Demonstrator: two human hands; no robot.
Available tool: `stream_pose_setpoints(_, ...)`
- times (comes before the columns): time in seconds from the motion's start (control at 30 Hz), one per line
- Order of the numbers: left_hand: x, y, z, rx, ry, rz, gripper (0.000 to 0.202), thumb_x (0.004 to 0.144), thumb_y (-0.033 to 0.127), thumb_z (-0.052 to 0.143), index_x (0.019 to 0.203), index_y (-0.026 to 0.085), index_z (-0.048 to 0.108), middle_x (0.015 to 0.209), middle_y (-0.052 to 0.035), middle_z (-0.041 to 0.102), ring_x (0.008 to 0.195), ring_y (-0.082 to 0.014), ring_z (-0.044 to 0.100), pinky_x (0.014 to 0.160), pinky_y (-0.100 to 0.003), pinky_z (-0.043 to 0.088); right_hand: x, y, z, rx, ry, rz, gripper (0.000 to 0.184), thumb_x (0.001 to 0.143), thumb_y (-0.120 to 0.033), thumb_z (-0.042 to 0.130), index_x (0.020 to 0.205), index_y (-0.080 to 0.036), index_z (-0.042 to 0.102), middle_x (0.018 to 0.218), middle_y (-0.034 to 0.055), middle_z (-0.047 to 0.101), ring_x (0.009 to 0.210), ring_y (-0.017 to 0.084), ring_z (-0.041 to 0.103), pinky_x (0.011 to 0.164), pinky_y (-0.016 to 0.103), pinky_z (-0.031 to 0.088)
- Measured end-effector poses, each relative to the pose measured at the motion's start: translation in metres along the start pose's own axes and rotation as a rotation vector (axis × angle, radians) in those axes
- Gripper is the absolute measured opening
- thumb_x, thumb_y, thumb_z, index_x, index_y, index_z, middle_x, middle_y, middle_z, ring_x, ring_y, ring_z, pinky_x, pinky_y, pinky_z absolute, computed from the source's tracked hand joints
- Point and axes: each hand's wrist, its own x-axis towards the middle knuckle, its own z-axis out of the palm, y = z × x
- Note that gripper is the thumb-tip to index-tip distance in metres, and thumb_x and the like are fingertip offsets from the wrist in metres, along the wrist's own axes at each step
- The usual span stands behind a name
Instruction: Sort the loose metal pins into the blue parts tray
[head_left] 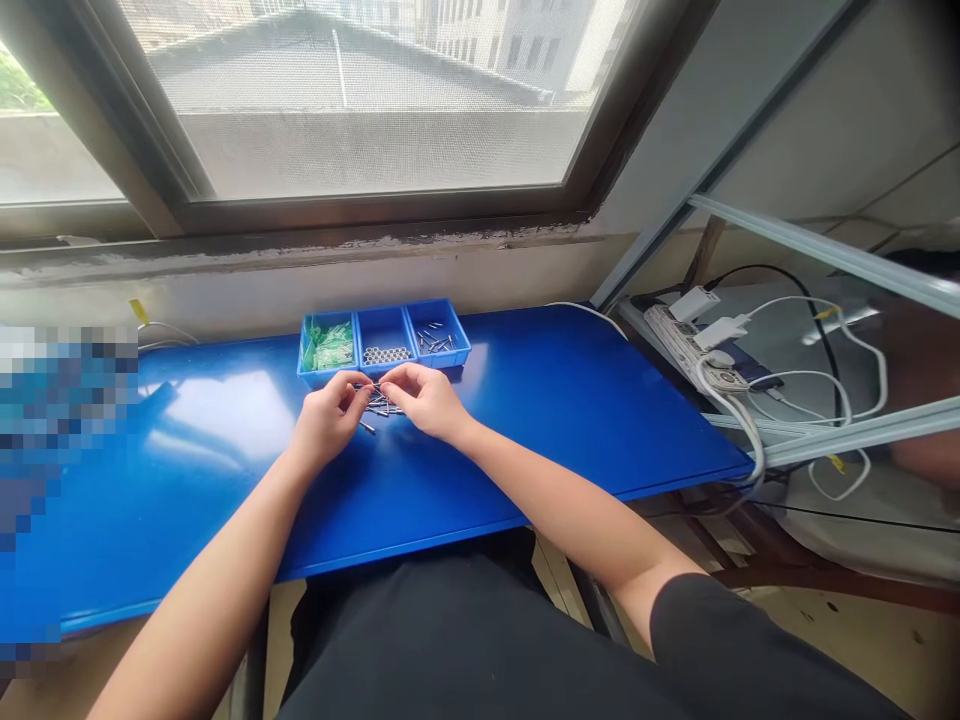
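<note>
My left hand (328, 418) and my right hand (429, 402) meet over the blue table, thumbs and forefingers pinched together. Between the fingertips is a small, thin metal piece (376, 386), mostly hidden, so its exact kind does not show. Just below and behind the fingers lies a loose pile of slim metal rods (384, 406). One separate rod (367, 427) rests closer to me. Right behind the hands stand joined blue bins (459, 358). They hold green and clear packets (331, 345) at left, silvery ring-like parts (387, 355) in the middle and small metal pins (436, 338) at right.
The blue table (570, 410) runs along a wall beneath a window (375, 150). To the right, a power strip (694, 345) with white chargers and cables sits beside a metal frame (840, 250). The far left is pixelated. A white cable (592, 312) crosses the table's back corner.
</note>
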Motion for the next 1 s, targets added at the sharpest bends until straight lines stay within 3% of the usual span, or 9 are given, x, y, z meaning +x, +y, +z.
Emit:
stream_pose_setpoints(0.37, -0.0017, 0.0003, 0.0008, -0.028, -0.034, 0.013, 0.022, 0.095, 0.038, 0.049, 0.09, 0.019, 0.057, 0.056, 0.0054, 0.052, 0.046, -0.0082, 0.04, 0.049, -0.02, 0.035, -0.0005, 0.0004, 0.0008, 0.042, -0.03, 0.063, 0.036, 0.088, -0.048, 0.056, 0.079, -0.015, 0.067, 0.079, 0.005, 0.071, 0.072, 0.014, 0.065, 0.07, 0.027, 0.052)
stream_pose_setpoints(0.53, -0.0013, -0.0004, 0.0003, -0.01, -0.028, 0.0, 0.024, 0.095, 0.04, 0.048, 0.09, 0.019, 0.058, 0.057, 0.0046, 0.053, 0.048, -0.0091, 0.044, 0.051, -0.021, 0.037, -0.0024, -0.0016, 0.0016, -0.004, -0.028, -0.044, 0.026, 0.084, -0.042, 0.065, 0.094, -0.018, 0.069, 0.091, 0.0046, 0.072, 0.082, 0.014, 0.066, 0.074, 0.025, 0.052)
stream_pose_setpoints(0.67, -0.0014, 0.0001, 0.0005, -0.022, -0.047, -0.002, 0.024, 0.095, 0.04, 0.048, 0.09, 0.019, 0.058, 0.057, 0.0044, 0.054, 0.048, -0.0093, 0.044, 0.051, -0.021, 0.037, -0.0041, -0.0054, 0.0014, -0.049, -0.013, -0.045, 0.025, 0.085, -0.041, 0.064, 0.087, -0.017, 0.07, 0.086, 0.0042, 0.072, 0.076, 0.014, 0.065, 0.07, 0.025, 0.05)
stream_pose_setpoints(1.0, -0.0023, 0.0025, -0.0012, -0.101, -0.068, -0.017, 0.02, 0.095, 0.038, 0.049, 0.101, 0.02, 0.056, 0.056, 0.0062, 0.048, 0.047, -0.0093, 0.04, 0.049, -0.021, 0.034, -0.0018, -0.0002, 0.0019, 0.075, -0.095, 0.039, 0.053, 0.082, -0.067, 0.057, 0.075, -0.016, 0.067, 0.075, 0.0052, 0.07, 0.071, 0.016, 0.065, 0.07, 0.027, 0.052)
